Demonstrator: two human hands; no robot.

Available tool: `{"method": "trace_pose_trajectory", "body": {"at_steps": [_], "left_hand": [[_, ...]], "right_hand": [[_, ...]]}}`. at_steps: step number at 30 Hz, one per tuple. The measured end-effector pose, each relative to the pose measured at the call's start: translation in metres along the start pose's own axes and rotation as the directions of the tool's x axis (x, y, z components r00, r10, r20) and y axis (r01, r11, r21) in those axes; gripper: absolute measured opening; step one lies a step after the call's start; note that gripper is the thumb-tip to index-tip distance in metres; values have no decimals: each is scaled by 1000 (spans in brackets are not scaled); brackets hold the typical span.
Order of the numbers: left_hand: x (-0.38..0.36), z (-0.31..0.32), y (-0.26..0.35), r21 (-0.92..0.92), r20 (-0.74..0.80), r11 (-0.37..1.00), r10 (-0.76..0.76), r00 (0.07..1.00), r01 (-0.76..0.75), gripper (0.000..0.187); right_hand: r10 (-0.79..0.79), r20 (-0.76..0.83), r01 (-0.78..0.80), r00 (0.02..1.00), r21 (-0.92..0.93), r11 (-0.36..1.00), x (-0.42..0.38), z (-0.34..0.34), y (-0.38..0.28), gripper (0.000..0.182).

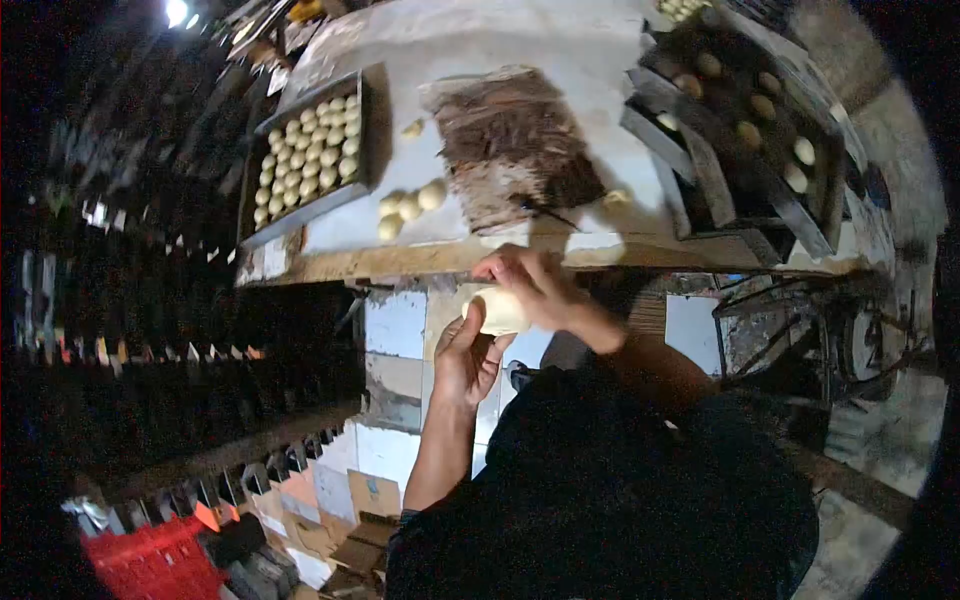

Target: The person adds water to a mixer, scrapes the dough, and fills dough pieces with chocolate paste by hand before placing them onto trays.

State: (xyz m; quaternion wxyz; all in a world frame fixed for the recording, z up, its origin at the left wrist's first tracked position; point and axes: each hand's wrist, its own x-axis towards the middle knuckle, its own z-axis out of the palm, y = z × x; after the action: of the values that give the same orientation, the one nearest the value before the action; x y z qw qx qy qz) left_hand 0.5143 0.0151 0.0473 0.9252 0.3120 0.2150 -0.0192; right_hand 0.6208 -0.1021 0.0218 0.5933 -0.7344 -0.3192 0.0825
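A pale piece of dough (497, 311) is pressed between both my hands just below the front edge of the worktable (420, 260). My left hand (466, 357) cups it from below, fingers curled up against it. My right hand (532, 283) covers it from above. On the table three small dough balls (408, 208) lie close together, with one more dough ball (412, 129) farther back. A brown, chocolate-smeared board (515, 145) lies in the middle of the floury table top.
A dark tray (372, 120) with several rows of dough balls sits at the table's left. Stacked dark trays (750, 150) holding several dough balls stand at the right. A red crate (150, 565) and cardboard boxes (350, 500) are on the floor.
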Motion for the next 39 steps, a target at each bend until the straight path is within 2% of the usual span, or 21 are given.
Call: {"method": "trace_pose_trajectory", "body": {"at_steps": [1, 2, 3, 4, 6, 9, 12, 15, 18, 20, 22, 24, 27, 28, 31, 32, 33, 35, 36, 37, 39], "left_hand": [[-8, -14, 7, 18, 17, 1000, -14, 1000, 14, 32], [-15, -26, 15, 55, 0, 998, -16, 1000, 16, 33], [-20, -36, 22, 96, -10, 995, -19, 1000, 19, 34], [-20, -40, 29, 115, -1, 993, 0, 1000, 0, 34], [-20, -44, 45, 129, 27, 990, 54, 998, -57, 33], [-3, -58, 61, 100, 21, 991, 88, 996, -90, 32], [20, -64, 72, 104, -43, 990, 102, 994, -97, 34], [57, -70, 85, 144, -88, 982, 138, 986, -125, 35], [81, -58, 105, 120, -69, 975, 198, 978, -189, 33], [100, -65, 109, 117, -70, 968, 232, 970, -223, 33], [118, -58, 114, 145, -73, 966, 228, 971, -215, 34], [136, -44, 120, 180, -84, 962, 225, 971, -207, 39], [161, -20, 125, 142, -82, 969, 215, 973, -202, 44], [169, -19, 125, 162, -42, 966, 209, 977, -199, 48], [200, -22, 116, 93, -126, 976, 210, 969, -199, 47], [211, -26, 112, 97, -160, 978, 198, 967, -184, 47], [219, -29, 103, 143, -303, 977, 194, 933, -157, 44], [231, -24, 92, 102, -390, 994, 86, 917, -49, 39], [237, -26, 85, 114, -344, 993, 30, 939, 10, 37], [241, -32, 79, 153, -305, 977, -94, 948, 146, 37], [252, -38, 62, 241, -77, 969, -36, 996, 53, 38]], "right_hand": [[-5, -15, 6, 1000, 20, 1000, 7, 3, 21, 35], [39, -136, -94, 990, -429, 898, 11, -3, 81, 20], [330, -159, -364, 930, -512, 778, 27, -27, 51, 8], [215, -254, -333, 943, -685, 648, 23, -36, 87, 8], [153, -261, -302, 953, -845, 441, 30, -48, 108, 15], [330, -168, -295, 929, -875, 384, 40, -52, 112, 28], [264, -157, -263, 952, -862, 434, 57, -42, 111, 37], [306, 50, -152, 951, -785, 601, 94, -37, 131, 33], [514, -8, -461, 858, -454, 762, 137, -57, 175, 26], [389, 17, -216, 921, -808, 548, 174, -70, 148, 29], [279, -65, -270, 958, -535, 801, 178, -62, 226, 28], [342, 175, 40, 923, -929, 367, 205, -57, 204, 22], [280, 264, 110, 923, -878, 466, 199, -55, 204, 22], [350, 254, 23, 902, -836, 549, 212, -60, 182, 15], [83, 535, 153, 841, -382, 911, 214, -68, 196, 22], [88, 391, 74, 916, -382, 921, 207, -67, 186, 23], [7, 301, 95, 954, -322, 942, 202, -66, 179, 21], [-135, 110, 156, 985, -207, 966, 189, -65, 173, 16], [-34, 139, 56, 990, -156, 986, 177, -66, 169, 11], [68, 167, -49, 984, -113, 992, 169, -68, 160, 21], [-77, 126, 125, 989, -437, 891, 153, -61, 137, 37]]}}
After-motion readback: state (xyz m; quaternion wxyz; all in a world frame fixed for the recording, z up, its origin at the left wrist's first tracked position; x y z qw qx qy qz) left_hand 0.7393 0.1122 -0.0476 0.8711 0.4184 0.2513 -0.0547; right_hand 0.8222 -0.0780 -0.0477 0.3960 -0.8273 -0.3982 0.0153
